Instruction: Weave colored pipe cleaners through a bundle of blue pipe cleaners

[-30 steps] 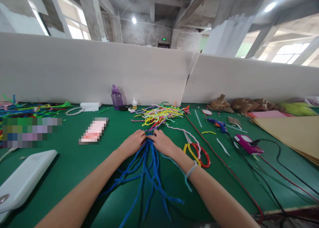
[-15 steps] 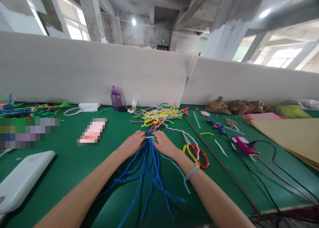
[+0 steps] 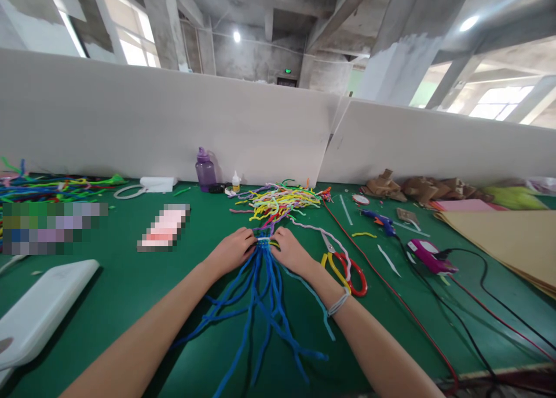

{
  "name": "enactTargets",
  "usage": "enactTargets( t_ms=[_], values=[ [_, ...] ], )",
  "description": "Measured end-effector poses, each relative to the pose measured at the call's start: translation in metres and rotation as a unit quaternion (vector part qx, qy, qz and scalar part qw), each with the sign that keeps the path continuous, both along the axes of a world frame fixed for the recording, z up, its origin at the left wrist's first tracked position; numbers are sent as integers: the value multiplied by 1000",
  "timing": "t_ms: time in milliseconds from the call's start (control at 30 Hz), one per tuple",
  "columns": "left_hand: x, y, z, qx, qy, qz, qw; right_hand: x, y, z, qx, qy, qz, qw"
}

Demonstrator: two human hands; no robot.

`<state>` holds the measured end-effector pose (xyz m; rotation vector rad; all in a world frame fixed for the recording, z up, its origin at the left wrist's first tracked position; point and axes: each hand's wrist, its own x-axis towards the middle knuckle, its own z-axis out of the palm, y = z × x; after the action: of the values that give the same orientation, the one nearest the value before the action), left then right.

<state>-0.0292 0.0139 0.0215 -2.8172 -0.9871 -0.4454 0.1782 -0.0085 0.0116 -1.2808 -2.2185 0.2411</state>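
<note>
A bundle of thick blue yarn strands (image 3: 254, 305) fans out over the table toward me. At its top is a small woven band (image 3: 263, 243) with white and light-blue rows. My left hand (image 3: 234, 248) has its fingers closed at the band's left edge. On the other side, my right hand (image 3: 293, 252) pinches at the right edge, where a bit of yellow strand shows. Both sets of fingertips are partly hidden. A teal strand (image 3: 310, 291) runs from under my right hand. Beyond the hands, the work joins a heap of yellow, pink and purple strands (image 3: 280, 201).
Scissors (image 3: 354, 273) with red and yellow handles lie right of my right hand. Farther right are a blue glue gun (image 3: 379, 219), a magenta device (image 3: 430, 256) and cables. A purple bottle (image 3: 205, 171) stands at the back, and a white case (image 3: 47, 305) lies at left.
The whole view has shifted slightly. Both hands stay at the woven band, with my right fingers a little farther from its middle, so more of the band shows.
</note>
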Motion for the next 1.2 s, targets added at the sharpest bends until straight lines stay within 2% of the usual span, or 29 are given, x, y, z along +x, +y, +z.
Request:
enactTargets(
  t_ms=[133,400,700,1067,1200],
  values=[
    [0,0,1,-1,1,1,1000,-1,-1,1,5,-20,-6,1000],
    [3,0,3,1,11,-7,1000,2,3,0,3,-28,25,999],
    [2,1,2,-1,7,-8,1000,-4,4,1,-6,-39,-8,999],
    [3,0,2,-8,-8,-6,1000,-3,14,-4,-23,-48,8,999],
    [3,0,3,-10,-8,-7,1000,-2,13,-4,-27,-42,-7,999]
  ],
)
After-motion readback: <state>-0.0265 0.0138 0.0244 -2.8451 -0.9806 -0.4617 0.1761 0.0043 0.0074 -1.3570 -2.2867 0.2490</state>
